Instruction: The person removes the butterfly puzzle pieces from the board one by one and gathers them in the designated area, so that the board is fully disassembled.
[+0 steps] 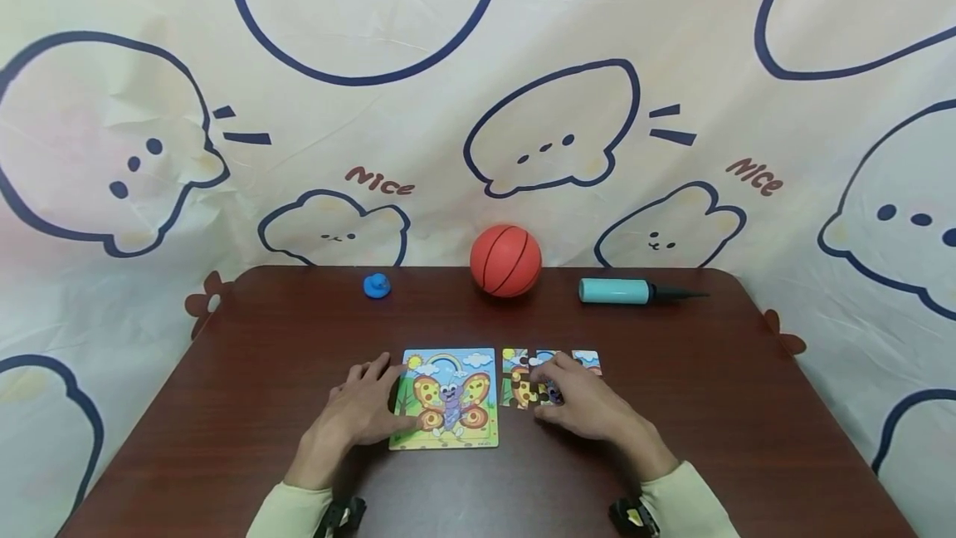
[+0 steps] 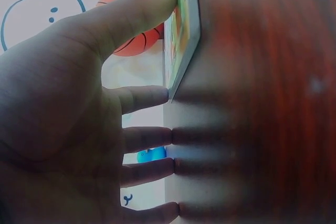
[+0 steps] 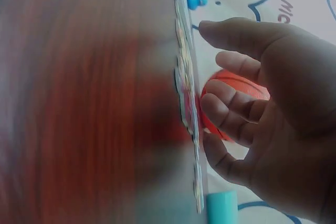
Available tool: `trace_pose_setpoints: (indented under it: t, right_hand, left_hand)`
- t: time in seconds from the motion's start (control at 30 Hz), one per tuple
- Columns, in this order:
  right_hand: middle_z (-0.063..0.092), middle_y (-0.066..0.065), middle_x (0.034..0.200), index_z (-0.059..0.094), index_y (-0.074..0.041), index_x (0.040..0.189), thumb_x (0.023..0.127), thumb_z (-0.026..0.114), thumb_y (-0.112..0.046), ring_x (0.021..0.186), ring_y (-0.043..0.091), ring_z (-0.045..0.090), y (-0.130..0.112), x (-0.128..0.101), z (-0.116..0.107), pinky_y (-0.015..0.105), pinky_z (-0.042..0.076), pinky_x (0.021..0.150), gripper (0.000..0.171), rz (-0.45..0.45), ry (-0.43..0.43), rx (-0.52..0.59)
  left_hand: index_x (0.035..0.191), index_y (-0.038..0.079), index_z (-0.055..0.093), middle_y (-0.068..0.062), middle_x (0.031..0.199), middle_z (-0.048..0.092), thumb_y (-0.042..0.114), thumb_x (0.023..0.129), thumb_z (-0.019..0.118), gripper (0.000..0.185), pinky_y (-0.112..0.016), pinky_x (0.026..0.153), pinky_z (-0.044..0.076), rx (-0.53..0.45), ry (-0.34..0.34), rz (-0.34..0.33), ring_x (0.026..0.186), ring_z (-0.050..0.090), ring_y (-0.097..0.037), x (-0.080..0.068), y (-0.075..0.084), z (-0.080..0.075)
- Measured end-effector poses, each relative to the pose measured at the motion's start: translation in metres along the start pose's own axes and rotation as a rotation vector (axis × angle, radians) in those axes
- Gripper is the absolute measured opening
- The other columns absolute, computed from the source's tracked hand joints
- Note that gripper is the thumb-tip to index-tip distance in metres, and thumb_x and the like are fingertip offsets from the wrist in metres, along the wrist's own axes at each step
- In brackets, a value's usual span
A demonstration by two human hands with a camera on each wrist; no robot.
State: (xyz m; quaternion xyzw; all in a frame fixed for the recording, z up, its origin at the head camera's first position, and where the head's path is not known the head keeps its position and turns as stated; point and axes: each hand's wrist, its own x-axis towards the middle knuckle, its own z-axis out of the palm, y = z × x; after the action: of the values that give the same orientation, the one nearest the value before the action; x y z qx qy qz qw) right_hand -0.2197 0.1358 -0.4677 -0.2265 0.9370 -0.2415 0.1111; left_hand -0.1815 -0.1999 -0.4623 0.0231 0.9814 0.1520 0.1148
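A square butterfly puzzle picture [image 1: 452,393] lies flat on the table, with a sun and a rainbow along its top. My left hand [image 1: 366,401] is at its left side. In the left wrist view the thumb [image 2: 152,4] rests on the picture, while the other fingertips touch the tabletop with the index at the corner. Just right of the picture lie several loose jigsaw pieces [image 1: 515,388]. Over them is my right hand [image 1: 586,401], partly covering them. Its fingers [image 3: 223,109] are loosely bent close above the pieces, and nothing is between them and the thumb.
Along the table's [image 1: 299,339] far edge stand a small blue rubber duck [image 1: 377,286], a red toy basketball [image 1: 505,261] and a turquoise hand pump [image 1: 616,291] with a black nozzle. Behind them hangs a cloth [image 1: 433,131] printed with cartoon bears.
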Motion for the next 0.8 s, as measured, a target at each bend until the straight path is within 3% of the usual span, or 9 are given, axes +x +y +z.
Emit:
trace_pose_setpoints:
  t: [0.17,0.33,0.8]
  right_hand:
    - [0.054,-0.006,0.120,0.055,-0.024,0.130,0.084,0.074,-0.034,0.103,0.011,0.054,-0.007,0.004,0.005,0.039,0.051,0.089,0.051,-0.041,-0.034,0.005]
    - [0.054,-0.007,0.116,0.057,-0.024,0.126,0.085,0.073,-0.035,0.100,0.009,0.052,-0.014,0.011,0.011,0.036,0.050,0.088,0.045,-0.083,-0.033,-0.046]
    - [0.054,-0.007,0.105,0.062,-0.023,0.128,0.084,0.072,-0.039,0.089,0.008,0.046,-0.039,0.029,0.022,0.026,0.041,0.070,0.047,-0.116,-0.050,-0.139]
  left_hand:
    - [0.143,0.017,0.047,-0.019,0.156,0.031,0.061,0.070,0.076,0.090,-0.074,0.097,0.033,-0.003,0.002,0.009,0.136,0.033,-0.046,0.000,0.000,0.000]
    - [0.143,0.017,0.046,-0.020,0.156,0.031,0.061,0.069,0.076,0.092,-0.074,0.098,0.033,-0.009,-0.007,0.003,0.136,0.032,-0.047,0.000,-0.001,0.000]
    - [0.143,0.017,0.046,-0.020,0.155,0.031,0.064,0.067,0.075,0.094,-0.074,0.097,0.033,-0.003,-0.012,0.004,0.135,0.033,-0.047,0.000,0.000,-0.002]
